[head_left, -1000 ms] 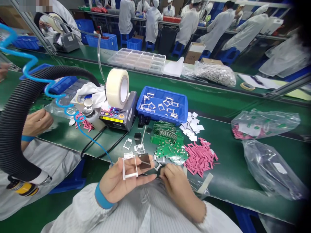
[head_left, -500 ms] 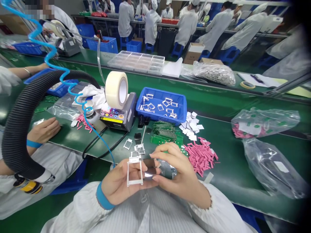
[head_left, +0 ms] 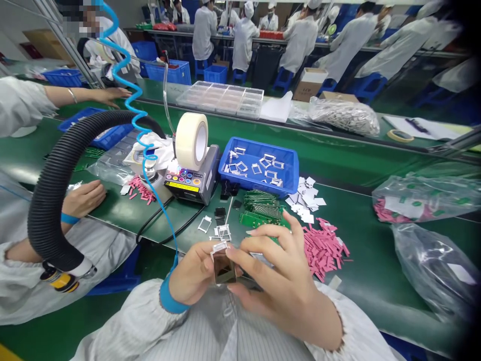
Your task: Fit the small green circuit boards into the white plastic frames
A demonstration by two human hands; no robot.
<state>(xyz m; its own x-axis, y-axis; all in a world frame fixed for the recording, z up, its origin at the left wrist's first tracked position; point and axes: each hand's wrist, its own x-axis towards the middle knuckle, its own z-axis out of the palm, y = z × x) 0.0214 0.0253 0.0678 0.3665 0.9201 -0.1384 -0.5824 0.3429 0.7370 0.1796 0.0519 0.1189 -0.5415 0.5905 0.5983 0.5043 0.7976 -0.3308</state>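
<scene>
Near edge of the green table (head_left: 356,213), right hand (head_left: 287,283) and left hand (head_left: 190,276) both pinching: white frame (head_left: 220,246) in the left, dark panel (head_left: 225,274) in the right, over its opening. One uneven squeeze could skew it!

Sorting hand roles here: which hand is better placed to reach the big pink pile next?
Right hand, probably: it is nearer the pink pile, though also at the white frame; the left hand grips that frame.

Bare bench (head_left: 363,235) between pink strips (head_left: 325,248) and bags (head_left: 424,265), blue bin (head_left: 291,176) blocking ahead
</scene>
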